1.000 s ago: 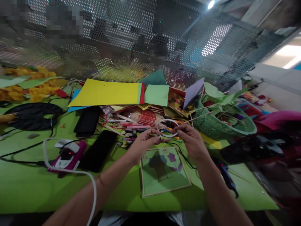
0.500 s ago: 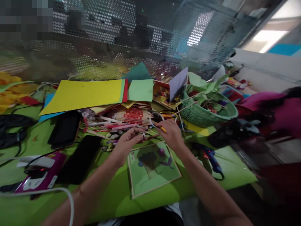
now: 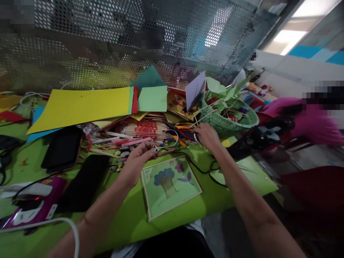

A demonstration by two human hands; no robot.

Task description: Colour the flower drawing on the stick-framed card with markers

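Observation:
My left hand (image 3: 139, 159) is closed in a pinch on a small black-and-white piece (image 3: 155, 147), too small to name. Below it lies a green picture card (image 3: 163, 188) with a thin pale border, showing a blue-topped tree and a purple flower. My right hand (image 3: 209, 137) reaches down among the tools in front of the green basket (image 3: 242, 123). Its fingers curl beside a white loop (image 3: 196, 138), and their tips are partly hidden, so what they grip does not show. A white ring (image 3: 170, 138) and an orange-handled tool (image 3: 182, 142) lie between the hands.
Sticks (image 3: 142, 129), pink pens (image 3: 139, 141) and stones line the back. Behind them stand yellow card (image 3: 86, 107) and other coloured sheets. Two black phones (image 3: 63, 148) and a purple device (image 3: 40, 202) lie left. A black cable (image 3: 197, 166) runs right of the picture.
My right hand has moved right, from beside the white ring to the front of the basket. My left hand keeps its pinch. The view has shifted; the blue glue gun no longer shows.

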